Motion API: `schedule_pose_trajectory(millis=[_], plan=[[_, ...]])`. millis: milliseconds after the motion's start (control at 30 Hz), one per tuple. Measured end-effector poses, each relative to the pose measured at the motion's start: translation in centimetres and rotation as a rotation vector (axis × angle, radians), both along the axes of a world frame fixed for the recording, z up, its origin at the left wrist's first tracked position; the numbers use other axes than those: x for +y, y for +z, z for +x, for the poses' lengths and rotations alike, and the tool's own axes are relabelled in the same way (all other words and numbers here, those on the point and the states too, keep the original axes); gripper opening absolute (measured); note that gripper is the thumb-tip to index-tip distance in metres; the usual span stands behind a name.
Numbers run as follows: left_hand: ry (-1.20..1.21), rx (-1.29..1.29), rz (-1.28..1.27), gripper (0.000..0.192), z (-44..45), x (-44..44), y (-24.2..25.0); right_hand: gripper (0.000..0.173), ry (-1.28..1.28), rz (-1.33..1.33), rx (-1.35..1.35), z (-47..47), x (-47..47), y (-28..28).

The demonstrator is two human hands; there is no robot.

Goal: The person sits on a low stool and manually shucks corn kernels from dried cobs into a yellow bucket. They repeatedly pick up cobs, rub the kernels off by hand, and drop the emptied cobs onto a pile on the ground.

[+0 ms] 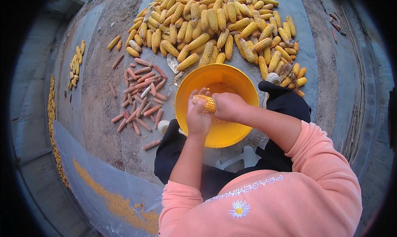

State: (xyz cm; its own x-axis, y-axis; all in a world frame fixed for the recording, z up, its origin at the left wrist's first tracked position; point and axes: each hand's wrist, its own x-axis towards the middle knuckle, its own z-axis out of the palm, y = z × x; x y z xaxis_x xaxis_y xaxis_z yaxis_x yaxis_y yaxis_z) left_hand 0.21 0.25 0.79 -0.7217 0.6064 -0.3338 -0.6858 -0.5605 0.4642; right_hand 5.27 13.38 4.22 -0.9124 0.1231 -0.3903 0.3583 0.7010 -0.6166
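My left hand grips an ear of corn, its yellow kernels facing up and its left end lying against my fingers. Closed around the ear's right end is my right hand, seen from the back; its fingertips and that end of the ear are hidden. Both hands are over a round yellow plastic bucket, inside the line of its rim. Loose corn kernels lie on the bucket's bottom, partly covered by my hands. The bucket stands on the ground between my legs.
A large heap of unshelled corn ears lies beyond the bucket. Bare reddish corncobs are scattered to its left. Kernels are spread on a plastic sheet at lower left. More ears lie farther left. My shoes flank the bucket.
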Motion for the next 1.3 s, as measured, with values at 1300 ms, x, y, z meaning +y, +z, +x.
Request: schedule_pose_trajectory(millis=[1300], plan=[[0.004, 0.091, -0.186, 0.020, 0.2, 0.2, 0.2, 0.037, 0.018, -0.311, -0.072, -0.1, 0.9, 0.4]])
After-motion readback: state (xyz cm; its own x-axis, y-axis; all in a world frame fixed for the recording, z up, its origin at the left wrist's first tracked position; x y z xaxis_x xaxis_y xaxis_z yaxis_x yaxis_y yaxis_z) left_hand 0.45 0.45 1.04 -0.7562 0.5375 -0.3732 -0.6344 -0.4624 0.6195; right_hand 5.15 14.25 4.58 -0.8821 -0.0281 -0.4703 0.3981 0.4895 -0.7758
